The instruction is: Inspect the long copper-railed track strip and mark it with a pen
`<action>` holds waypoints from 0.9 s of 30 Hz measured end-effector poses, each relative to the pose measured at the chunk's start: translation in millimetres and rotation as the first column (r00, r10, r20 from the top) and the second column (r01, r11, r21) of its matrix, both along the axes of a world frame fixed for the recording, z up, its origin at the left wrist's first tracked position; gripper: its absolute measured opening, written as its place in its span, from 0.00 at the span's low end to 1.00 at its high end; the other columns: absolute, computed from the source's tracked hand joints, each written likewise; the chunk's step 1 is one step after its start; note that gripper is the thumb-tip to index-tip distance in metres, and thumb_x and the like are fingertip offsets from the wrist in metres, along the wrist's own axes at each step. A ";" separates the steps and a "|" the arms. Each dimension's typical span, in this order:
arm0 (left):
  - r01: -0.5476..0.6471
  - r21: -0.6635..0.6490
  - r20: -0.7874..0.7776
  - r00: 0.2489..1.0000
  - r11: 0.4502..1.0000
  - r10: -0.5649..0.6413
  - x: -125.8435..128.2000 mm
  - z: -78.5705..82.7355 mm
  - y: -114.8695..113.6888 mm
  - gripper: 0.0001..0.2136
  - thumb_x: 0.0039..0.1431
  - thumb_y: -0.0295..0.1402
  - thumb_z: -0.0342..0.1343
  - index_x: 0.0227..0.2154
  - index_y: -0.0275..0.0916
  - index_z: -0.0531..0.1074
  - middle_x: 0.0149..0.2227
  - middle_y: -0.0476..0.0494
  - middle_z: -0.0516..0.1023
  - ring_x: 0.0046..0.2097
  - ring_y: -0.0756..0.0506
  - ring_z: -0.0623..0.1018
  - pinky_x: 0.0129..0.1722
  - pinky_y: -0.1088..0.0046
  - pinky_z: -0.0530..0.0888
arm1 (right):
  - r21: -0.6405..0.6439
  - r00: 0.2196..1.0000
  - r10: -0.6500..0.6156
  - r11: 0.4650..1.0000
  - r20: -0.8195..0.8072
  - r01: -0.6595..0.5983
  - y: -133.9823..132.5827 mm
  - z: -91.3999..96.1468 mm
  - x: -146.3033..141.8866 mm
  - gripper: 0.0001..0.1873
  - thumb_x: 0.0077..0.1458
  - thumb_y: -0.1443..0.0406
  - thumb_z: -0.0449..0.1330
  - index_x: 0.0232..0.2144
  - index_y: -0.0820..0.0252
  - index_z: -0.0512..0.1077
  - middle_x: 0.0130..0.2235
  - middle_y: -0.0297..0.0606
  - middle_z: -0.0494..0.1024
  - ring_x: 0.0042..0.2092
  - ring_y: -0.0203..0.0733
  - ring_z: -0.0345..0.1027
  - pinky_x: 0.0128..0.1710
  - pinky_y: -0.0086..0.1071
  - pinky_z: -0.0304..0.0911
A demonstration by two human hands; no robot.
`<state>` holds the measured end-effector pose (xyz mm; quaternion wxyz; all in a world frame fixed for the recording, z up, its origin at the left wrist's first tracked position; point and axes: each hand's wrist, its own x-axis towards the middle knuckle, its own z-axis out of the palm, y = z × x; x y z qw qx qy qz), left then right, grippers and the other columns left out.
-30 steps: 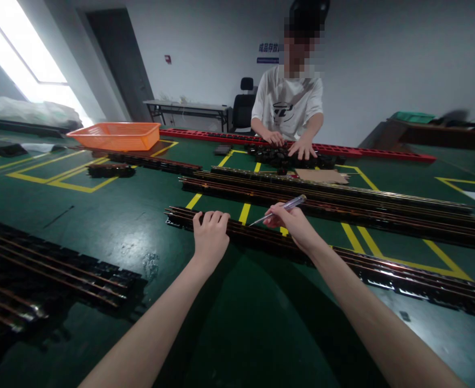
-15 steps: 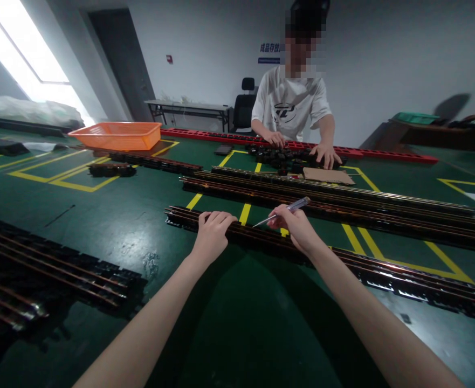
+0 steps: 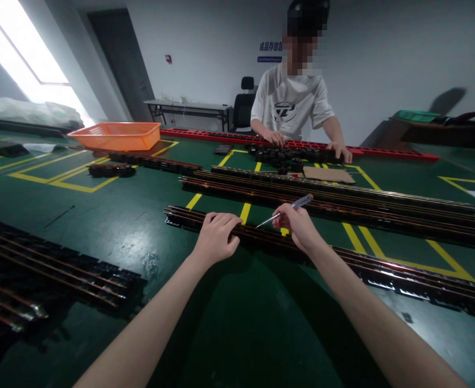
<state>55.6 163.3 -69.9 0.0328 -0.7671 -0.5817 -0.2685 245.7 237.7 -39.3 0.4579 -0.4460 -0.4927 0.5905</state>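
Note:
A long black rail with copper strips (image 3: 383, 269) lies across the green surface in front of me. My left hand (image 3: 217, 238) rests on its near-left part, fingers curled over its top. My right hand (image 3: 300, 226) pinches a slim screwdriver with a clear handle (image 3: 289, 207), tip pointing left and down at the rail just right of my left hand.
Two more long rails (image 3: 342, 196) lie beyond. A person in a white T-shirt (image 3: 289, 105) sits opposite, hands on black parts (image 3: 289, 156) by a red rail (image 3: 383, 152) and a cardboard piece (image 3: 328, 174). An orange basket (image 3: 116, 134) stands far left; short rail sections (image 3: 51, 269) lie near left.
My left hand slid a little to the right along the rail. My right hand lifted the screwdriver slightly. The person opposite moved one hand outward along the red rail.

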 end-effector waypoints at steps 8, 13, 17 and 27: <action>-0.009 0.027 -0.043 0.999 1.000 0.011 1.6 -1.8 0.9 0.13 0.55 0.31 0.50 0.43 0.39 0.72 0.46 0.42 0.77 0.50 0.42 0.73 0.51 0.59 0.63 | 0.020 1.000 0.025 1.000 0.005 -0.025 0.5 -1.1 0.3 0.09 0.43 0.65 0.58 0.16 0.63 0.70 0.16 0.35 0.71 0.19 0.32 0.64 0.23 0.26 0.63; -0.033 0.048 -0.077 0.996 0.998 0.037 1.7 -4.2 3.1 0.10 0.58 0.30 0.50 0.41 0.39 0.72 0.46 0.43 0.77 0.49 0.43 0.74 0.51 0.59 0.63 | 0.023 1.000 0.027 0.999 0.013 -0.027 0.3 -1.2 0.2 0.09 0.43 0.64 0.59 0.16 0.63 0.69 0.17 0.35 0.71 0.20 0.32 0.64 0.23 0.27 0.63; -0.047 0.049 -0.104 0.993 0.998 0.052 2.8 -5.1 3.9 0.09 0.59 0.29 0.49 0.41 0.39 0.72 0.45 0.44 0.77 0.48 0.43 0.74 0.50 0.60 0.63 | 0.038 1.000 0.031 0.999 0.005 -0.031 0.3 -2.1 -0.1 0.09 0.43 0.64 0.59 0.16 0.62 0.69 0.16 0.34 0.71 0.19 0.32 0.64 0.23 0.27 0.63; -0.046 0.060 -0.131 0.990 0.997 0.053 8.3 -6.2 2.7 0.11 0.59 0.27 0.46 0.41 0.39 0.72 0.45 0.42 0.77 0.48 0.42 0.73 0.50 0.59 0.62 | 0.126 0.996 0.075 0.989 0.050 -0.081 0.3 -0.9 1.6 0.10 0.41 0.61 0.60 0.16 0.61 0.69 0.17 0.33 0.71 0.21 0.32 0.65 0.24 0.26 0.65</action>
